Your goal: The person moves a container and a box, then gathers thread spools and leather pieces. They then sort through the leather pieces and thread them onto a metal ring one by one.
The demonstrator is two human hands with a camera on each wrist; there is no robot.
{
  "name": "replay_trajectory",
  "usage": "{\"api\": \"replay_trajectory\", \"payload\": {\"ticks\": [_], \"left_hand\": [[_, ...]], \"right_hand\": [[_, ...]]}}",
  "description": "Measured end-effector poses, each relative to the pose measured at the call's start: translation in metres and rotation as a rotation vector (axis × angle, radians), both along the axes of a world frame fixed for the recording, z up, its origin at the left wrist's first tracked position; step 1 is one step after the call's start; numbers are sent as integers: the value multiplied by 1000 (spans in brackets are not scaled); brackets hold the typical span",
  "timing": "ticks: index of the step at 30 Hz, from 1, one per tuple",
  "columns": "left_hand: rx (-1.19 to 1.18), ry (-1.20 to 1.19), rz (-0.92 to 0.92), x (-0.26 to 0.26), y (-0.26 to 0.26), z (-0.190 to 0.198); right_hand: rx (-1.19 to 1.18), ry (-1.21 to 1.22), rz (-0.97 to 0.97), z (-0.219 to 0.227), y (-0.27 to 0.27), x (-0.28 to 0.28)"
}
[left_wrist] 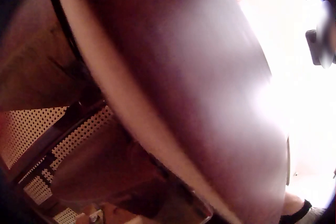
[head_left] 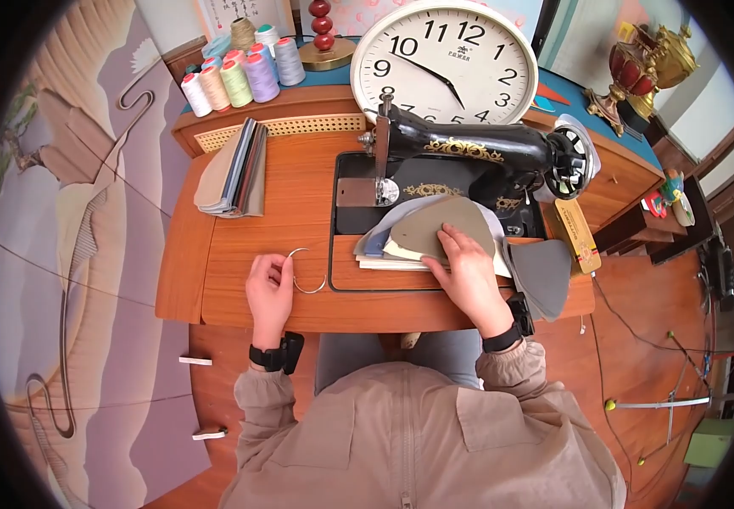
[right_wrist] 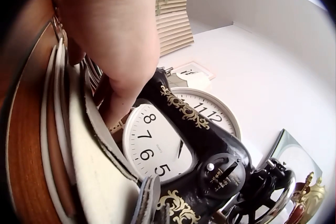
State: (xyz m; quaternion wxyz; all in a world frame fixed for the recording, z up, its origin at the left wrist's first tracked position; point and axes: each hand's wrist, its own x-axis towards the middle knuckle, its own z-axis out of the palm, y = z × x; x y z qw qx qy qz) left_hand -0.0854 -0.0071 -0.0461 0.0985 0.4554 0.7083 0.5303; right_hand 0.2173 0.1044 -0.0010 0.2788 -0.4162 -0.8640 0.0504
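My right hand [head_left: 473, 276] rests on a stack of cut pieces, its fingers over the olive-grey top piece [head_left: 439, 222] and the thumb near its lower edge. White, blue and grey layers [head_left: 379, 261] show below. In the right wrist view this hand [right_wrist: 113, 29] hides part of the layered edges [right_wrist: 89, 145]. Close to the table's front edge is my left hand [head_left: 269, 284], fingers curled. A thin, pale, curved loop [head_left: 323, 283] lies beside its thumb; I cannot tell whether the fingers pinch it. The left wrist view shows mainly the underside of the tabletop [left_wrist: 199, 77].
A black sewing machine [head_left: 468, 144] stands behind the stack, before a large clock [head_left: 443, 64]. Thread cones [head_left: 235, 81] stand at back left, above folded pieces [head_left: 235, 174]. A dark grey piece [head_left: 541, 276] and a yellow box [head_left: 577, 236] are at right.
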Motion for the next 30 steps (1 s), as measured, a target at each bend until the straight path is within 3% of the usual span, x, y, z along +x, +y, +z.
{"api": "replay_trajectory", "payload": {"ticks": [6, 13, 15, 16, 17, 19, 22, 27, 28, 29, 30], "left_hand": [[-19, -17, -35, -2, 1, 0], [7, -31, -50, -3, 1, 0], [12, -23, -51, -4, 0, 0], [18, -42, -55, -4, 0, -1], [23, -62, -60, -4, 0, -2], [11, -56, -55, -4, 0, -5], [-3, -29, -49, -4, 1, -5], [-23, 30, -33, -5, 2, -6], [-22, 33, -28, -4, 2, -6], [-21, 36, -23, -4, 3, -6], [-22, 39, -21, -4, 3, -6]], "right_hand": [[41, -57, -16, 3, -3, -7], [39, 89, -71, 13, 2, -6], [-327, 290, -278, 27, -2, 3], [-274, 563, -189, 16, 3, 12], [-385, 853, -114, 12, 5, 19], [-626, 1075, -165, 16, 2, 51], [-545, 1417, -203, 27, -2, 86], [101, 1097, -417, 48, -21, 132], [253, 865, -497, 41, -21, 141], [252, 868, -497, 39, -21, 141], [344, 566, -457, 38, -22, 138]]}}
